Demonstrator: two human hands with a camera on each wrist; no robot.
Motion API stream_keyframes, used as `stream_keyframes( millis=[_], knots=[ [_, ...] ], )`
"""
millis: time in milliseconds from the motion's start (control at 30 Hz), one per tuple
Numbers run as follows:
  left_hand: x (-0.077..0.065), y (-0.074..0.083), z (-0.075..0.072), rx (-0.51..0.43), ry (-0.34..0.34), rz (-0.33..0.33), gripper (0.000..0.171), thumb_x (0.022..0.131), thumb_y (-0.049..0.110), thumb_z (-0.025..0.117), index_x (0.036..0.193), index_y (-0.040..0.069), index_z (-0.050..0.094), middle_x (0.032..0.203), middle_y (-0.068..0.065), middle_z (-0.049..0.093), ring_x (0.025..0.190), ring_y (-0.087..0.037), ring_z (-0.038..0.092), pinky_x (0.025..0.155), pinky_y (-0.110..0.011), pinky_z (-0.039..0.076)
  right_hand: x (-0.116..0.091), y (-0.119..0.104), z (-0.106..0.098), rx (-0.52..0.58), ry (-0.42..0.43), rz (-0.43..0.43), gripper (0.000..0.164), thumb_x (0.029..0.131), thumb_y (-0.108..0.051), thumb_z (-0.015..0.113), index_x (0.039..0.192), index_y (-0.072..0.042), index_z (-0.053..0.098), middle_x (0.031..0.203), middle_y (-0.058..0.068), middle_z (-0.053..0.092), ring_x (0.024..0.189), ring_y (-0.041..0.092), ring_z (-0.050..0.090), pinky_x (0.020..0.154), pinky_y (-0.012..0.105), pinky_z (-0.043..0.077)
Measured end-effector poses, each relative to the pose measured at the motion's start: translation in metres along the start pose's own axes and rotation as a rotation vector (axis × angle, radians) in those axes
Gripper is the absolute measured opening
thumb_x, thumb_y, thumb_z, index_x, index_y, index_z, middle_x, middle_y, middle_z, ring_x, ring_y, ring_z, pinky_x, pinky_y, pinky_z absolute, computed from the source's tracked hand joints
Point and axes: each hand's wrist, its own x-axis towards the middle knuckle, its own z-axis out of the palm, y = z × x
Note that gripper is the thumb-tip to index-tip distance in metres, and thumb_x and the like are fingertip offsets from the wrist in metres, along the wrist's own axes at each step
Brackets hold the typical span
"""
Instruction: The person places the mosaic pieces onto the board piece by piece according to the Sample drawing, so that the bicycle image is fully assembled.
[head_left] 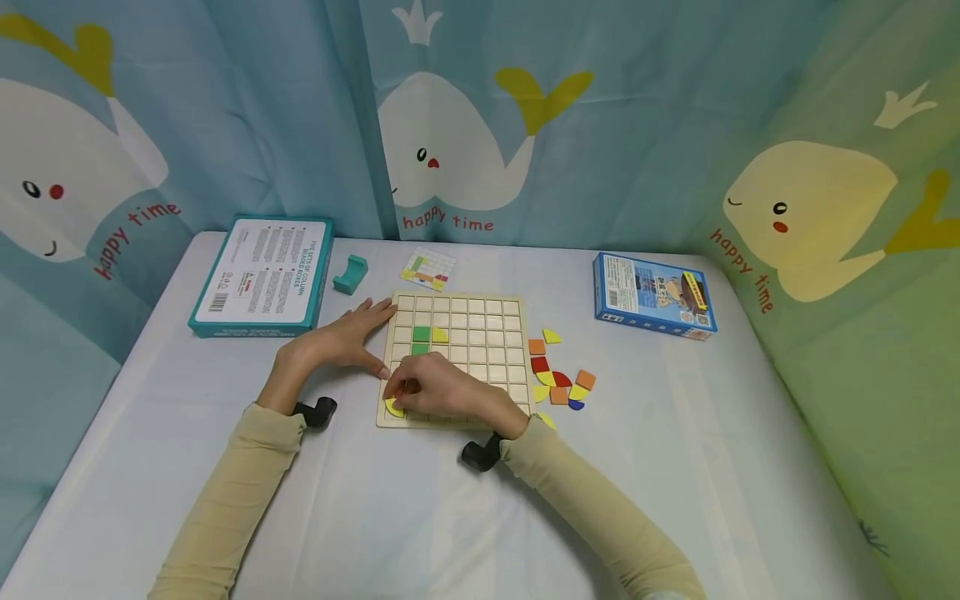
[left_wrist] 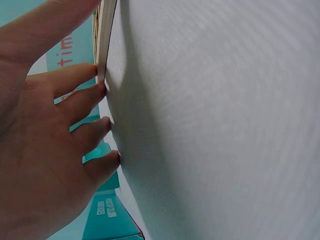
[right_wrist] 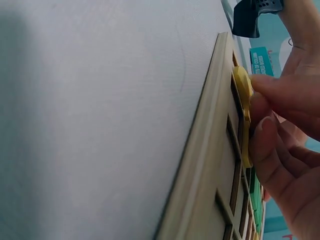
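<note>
Pinching a flat yellow curved-edged piece (head_left: 393, 408), the right hand (head_left: 437, 386) is holding it at the near-left corner of a pale wooden gridded board (head_left: 475, 337). Fingers spread, the left hand (head_left: 347, 340) is touching the board's left edge. Flat coloured pieces (head_left: 558, 395) are lying rightward.

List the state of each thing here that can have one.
Wooden grid board: flat, partly filled
Left hand: fingers spread, touching board's edge
Right hand: curled, pinching yellow piece
Yellow piece: held at board's near-left corner
Pattern card: flat, printed side up
Loose pieces: scattered right of board
Teal box: looks closed
Blue box: looks closed
</note>
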Motion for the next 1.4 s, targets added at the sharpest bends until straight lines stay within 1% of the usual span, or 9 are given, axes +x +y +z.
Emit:
stream_keyframes(
  millis=[200, 300, 467, 633, 767, 900, 1133, 1267, 1400],
  knots=[
    [0.0, 0.0, 0.0, 0.001, 0.004, 0.001, 0.105, 0.084, 0.025, 0.086, 0.164, 0.005, 0.021, 0.173, -0.015, 0.01, 0.159, -0.044, -0.001, 0.124, -0.07, 0.008, 0.003, -0.001, 0.003, -0.02, -0.029, 0.023, 0.02, 0.089, -0.013, 0.081, 0.107, -0.008, 0.075, 0.092, 0.002, 0.064, 0.08, 0.008, 0.056, 0.073, 0.016, 0.048],
    [0.0, 0.0, 0.0, -0.001, 0.001, 0.002, 0.106, 0.083, 0.027, 0.086, 0.164, 0.005, 0.02, 0.174, -0.015, 0.009, 0.159, -0.044, -0.002, 0.124, -0.07, 0.008, 0.003, -0.001, 0.003, -0.039, -0.035, 0.03, 0.019, 0.089, -0.012, 0.081, 0.106, -0.008, 0.074, 0.093, 0.002, 0.064, 0.082, 0.01, 0.057, 0.073, 0.017, 0.047],
    [0.0, 0.001, -0.001, -0.002, 0.0, 0.009, 0.11, 0.082, 0.031, 0.087, 0.164, 0.005, 0.02, 0.173, -0.015, 0.009, 0.159, -0.044, -0.002, 0.124, -0.07, 0.008, 0.001, -0.004, 0.002, -0.039, -0.046, 0.039, 0.015, 0.089, -0.01, 0.08, 0.103, -0.007, 0.075, 0.095, 0.002, 0.067, 0.083, 0.01, 0.059, 0.073, 0.017, 0.049],
    [0.0, 0.001, -0.001, -0.01, 0.005, -0.004, 0.11, 0.081, 0.032, 0.088, 0.165, 0.007, 0.021, 0.174, -0.014, 0.008, 0.159, -0.043, -0.002, 0.123, -0.071, 0.008, -0.001, -0.009, 0.001, -0.051, -0.077, 0.035, 0.016, 0.092, -0.008, 0.076, 0.108, -0.006, 0.075, 0.096, 0.001, 0.067, 0.083, 0.008, 0.058, 0.073, 0.016, 0.049],
    [0.001, 0.001, -0.001, -0.012, 0.006, -0.009, 0.11, 0.081, 0.032, 0.088, 0.165, 0.008, 0.021, 0.174, -0.013, 0.008, 0.159, -0.043, -0.002, 0.123, -0.071, 0.007, -0.001, -0.011, 0.002, -0.086, -0.079, 0.022, 0.016, 0.093, -0.008, 0.074, 0.109, -0.005, 0.075, 0.096, 0.001, 0.067, 0.083, 0.008, 0.056, 0.073, 0.016, 0.048],
    [0.0, 0.001, 0.0, -0.012, 0.005, -0.01, 0.109, 0.082, 0.031, 0.087, 0.165, 0.007, 0.021, 0.174, -0.014, 0.008, 0.159, -0.043, -0.002, 0.123, -0.071, 0.007, -0.002, -0.011, 0.002, -0.096, -0.069, 0.011, 0.017, 0.093, -0.008, 0.074, 0.11, -0.005, 0.075, 0.096, 0.002, 0.067, 0.083, 0.008, 0.056, 0.072, 0.015, 0.048],
    [-0.001, 0.0, 0.0, -0.011, 0.008, -0.007, 0.11, 0.081, 0.033, 0.088, 0.164, 0.006, 0.021, 0.174, -0.015, 0.009, 0.159, -0.043, -0.001, 0.123, -0.071, 0.008, -0.01, -0.008, -0.003, -0.036, -0.037, 0.008, 0.019, 0.093, -0.011, 0.075, 0.112, -0.007, 0.075, 0.093, 0.0, 0.066, 0.084, 0.013, 0.058, 0.073, 0.018, 0.048],
    [-0.001, 0.001, 0.001, -0.015, 0.005, -0.014, 0.11, 0.081, 0.034, 0.088, 0.165, 0.007, 0.021, 0.174, -0.014, 0.009, 0.159, -0.043, -0.002, 0.123, -0.071, 0.008, -0.021, -0.001, -0.01, -0.002, 0.008, 0.027, 0.019, 0.093, -0.01, 0.073, 0.112, -0.008, 0.075, 0.098, 0.0, 0.07, 0.087, 0.013, 0.06, 0.076, 0.02, 0.051],
    [0.0, 0.0, 0.0, -0.01, 0.006, -0.009, 0.11, 0.082, 0.034, 0.087, 0.165, 0.007, 0.021, 0.174, -0.014, 0.009, 0.159, -0.043, -0.002, 0.124, -0.07, 0.007, -0.038, 0.009, -0.018, 0.03, 0.091, 0.05, 0.018, 0.093, -0.008, 0.074, 0.111, -0.007, 0.075, 0.103, 0.002, 0.073, 0.086, 0.013, 0.061, 0.075, 0.022, 0.053]
  ],
)
